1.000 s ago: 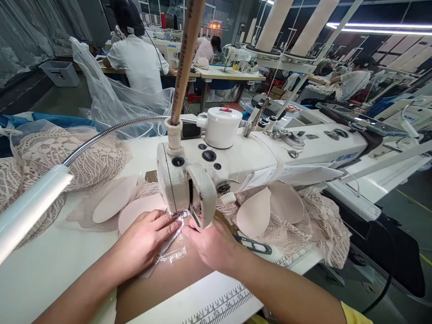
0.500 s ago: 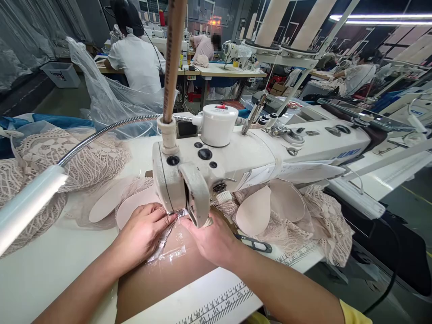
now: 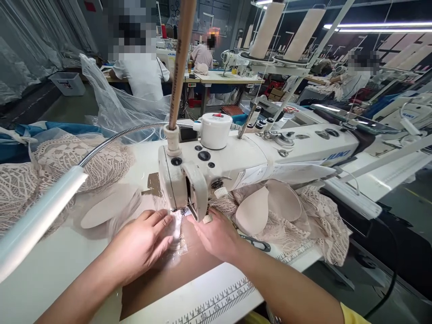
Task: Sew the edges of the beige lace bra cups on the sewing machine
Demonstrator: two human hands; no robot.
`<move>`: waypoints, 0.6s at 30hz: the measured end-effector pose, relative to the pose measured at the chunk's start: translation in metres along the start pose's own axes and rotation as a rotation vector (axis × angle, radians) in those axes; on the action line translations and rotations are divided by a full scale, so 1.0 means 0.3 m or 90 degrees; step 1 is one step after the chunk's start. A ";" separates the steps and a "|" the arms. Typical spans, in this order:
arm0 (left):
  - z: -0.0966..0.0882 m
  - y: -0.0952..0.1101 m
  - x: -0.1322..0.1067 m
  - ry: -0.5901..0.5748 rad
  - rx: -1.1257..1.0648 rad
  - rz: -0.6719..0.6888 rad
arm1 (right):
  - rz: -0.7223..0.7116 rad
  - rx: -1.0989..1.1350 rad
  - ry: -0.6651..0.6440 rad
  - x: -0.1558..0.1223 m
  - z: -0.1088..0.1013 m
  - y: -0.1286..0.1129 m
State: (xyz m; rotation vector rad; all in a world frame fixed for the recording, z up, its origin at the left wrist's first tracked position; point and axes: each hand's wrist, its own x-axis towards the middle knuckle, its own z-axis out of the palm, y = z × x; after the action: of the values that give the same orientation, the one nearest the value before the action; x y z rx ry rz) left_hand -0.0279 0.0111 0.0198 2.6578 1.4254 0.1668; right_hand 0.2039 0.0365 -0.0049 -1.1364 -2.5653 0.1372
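Note:
Under the head of a white sewing machine (image 3: 184, 189), pale fabric (image 3: 176, 225) lies at the needle area. My left hand (image 3: 143, 243) is closed on this fabric just left of the needle, its fingers bent together over the edge. To the right of the needle, my right hand (image 3: 219, 236) rests low on the machine bed. Its thumb points toward the needle and stands apart from the fingers, which are partly hidden behind the machine head. Beige lace with smooth moulded cups (image 3: 253, 211) is heaped beyond my right hand. Another pale cup (image 3: 108, 209) lies left of my left hand.
A ruler strip (image 3: 216, 306) runs along the table's front edge. Thread snips (image 3: 258, 244) lie beside my right wrist. A tube lamp (image 3: 43, 220) reaches in from the left, near piled lace (image 3: 81, 157). Other people sit at machines behind; one wears a white shirt (image 3: 141, 78).
My left hand has shifted slightly down and away from the needle, and more pale fabric shows beside its fingers. My right hand stays nearly in place. The camera view has shifted a little.

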 end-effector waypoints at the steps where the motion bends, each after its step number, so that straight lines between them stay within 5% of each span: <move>1: -0.006 0.008 -0.009 -0.022 -0.031 -0.006 | 0.001 -0.006 -0.001 0.000 0.001 0.001; 4: -0.016 0.033 -0.021 -0.058 -0.085 -0.017 | -0.012 -0.022 -0.008 0.002 -0.006 -0.001; 10: 0.008 0.064 0.008 0.002 -0.086 0.016 | -0.027 -0.029 0.006 0.007 -0.013 -0.001; 18: 0.005 0.084 0.012 -0.014 -0.059 0.025 | -0.027 0.008 -0.055 0.005 -0.043 0.003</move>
State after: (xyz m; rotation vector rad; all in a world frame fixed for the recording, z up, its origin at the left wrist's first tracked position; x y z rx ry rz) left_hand -0.0049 0.0002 0.0224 2.6057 1.3256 0.2018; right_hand 0.2080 0.0378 0.0076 -1.0928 -2.6584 0.1965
